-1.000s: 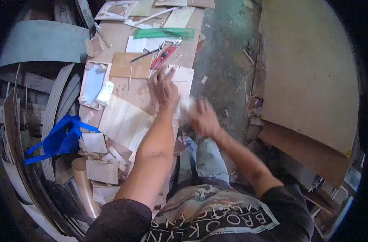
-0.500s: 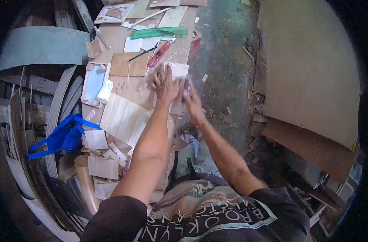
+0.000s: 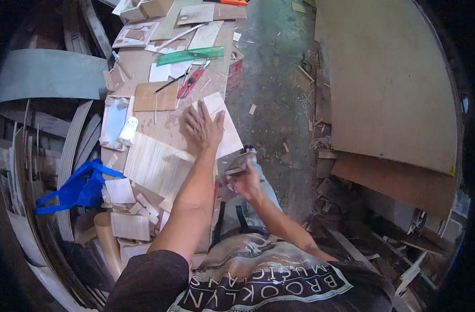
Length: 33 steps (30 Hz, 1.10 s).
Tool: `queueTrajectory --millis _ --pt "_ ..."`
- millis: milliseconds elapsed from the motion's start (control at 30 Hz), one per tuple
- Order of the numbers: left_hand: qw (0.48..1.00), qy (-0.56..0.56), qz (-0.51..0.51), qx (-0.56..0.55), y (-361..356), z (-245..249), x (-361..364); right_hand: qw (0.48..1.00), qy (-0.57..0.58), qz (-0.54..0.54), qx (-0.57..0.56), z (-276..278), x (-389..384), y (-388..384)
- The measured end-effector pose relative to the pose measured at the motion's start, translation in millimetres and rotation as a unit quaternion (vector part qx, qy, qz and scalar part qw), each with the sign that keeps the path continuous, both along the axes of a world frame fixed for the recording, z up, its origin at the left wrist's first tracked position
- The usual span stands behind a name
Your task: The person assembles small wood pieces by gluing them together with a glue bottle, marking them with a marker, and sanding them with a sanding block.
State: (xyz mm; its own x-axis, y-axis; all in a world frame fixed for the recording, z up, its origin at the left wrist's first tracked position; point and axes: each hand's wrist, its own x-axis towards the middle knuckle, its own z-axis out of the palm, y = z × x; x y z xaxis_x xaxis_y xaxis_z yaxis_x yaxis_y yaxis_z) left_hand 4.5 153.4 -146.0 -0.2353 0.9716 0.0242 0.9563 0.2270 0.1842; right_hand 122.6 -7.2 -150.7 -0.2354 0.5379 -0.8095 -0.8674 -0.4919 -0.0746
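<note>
My left hand (image 3: 202,127) lies flat, fingers spread, on a pale thin wooden panel (image 3: 228,136) at the right edge of the workbench. The panel sits at an angle, one corner reaching past the bench edge. My right hand (image 3: 246,183) is closed around a flat grey-brown sanding block (image 3: 239,162), just below the panel's near corner and apart from it. Beyond my left hand are a red utility knife (image 3: 193,81), a black pencil-like tool (image 3: 171,83) and a translucent green ruler (image 3: 189,55). A brown wooden piece (image 3: 155,97) lies to their left.
On the bench (image 3: 167,122) are a striped wooden board (image 3: 157,164), a shallow frame (image 3: 117,122) holding a white bottle (image 3: 128,131), and several offcuts. A blue bag (image 3: 81,187) hangs at the left. Large plywood sheets (image 3: 388,78) stand right, across a littered floor (image 3: 271,88).
My right hand has drawn back from the panel's right edge toward my body with the block. The panel has turned and shifted nearer, my left hand still on it. The view has shifted slightly.
</note>
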Motion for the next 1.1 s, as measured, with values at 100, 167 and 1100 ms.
queueTrajectory --millis 100,167,1100 --pt "1.000 0.026 -0.010 0.005 9 0 5 0.997 0.016 -0.032 0.069 -7 -19 28" --pt "1.000 0.026 0.010 -0.008 3 -7 1 0.995 0.001 -0.098 0.029 -6 -6 50" --pt "0.970 -0.157 0.140 -0.122 20 52 34 0.328 -0.652 0.417 0.541 77 21 313"
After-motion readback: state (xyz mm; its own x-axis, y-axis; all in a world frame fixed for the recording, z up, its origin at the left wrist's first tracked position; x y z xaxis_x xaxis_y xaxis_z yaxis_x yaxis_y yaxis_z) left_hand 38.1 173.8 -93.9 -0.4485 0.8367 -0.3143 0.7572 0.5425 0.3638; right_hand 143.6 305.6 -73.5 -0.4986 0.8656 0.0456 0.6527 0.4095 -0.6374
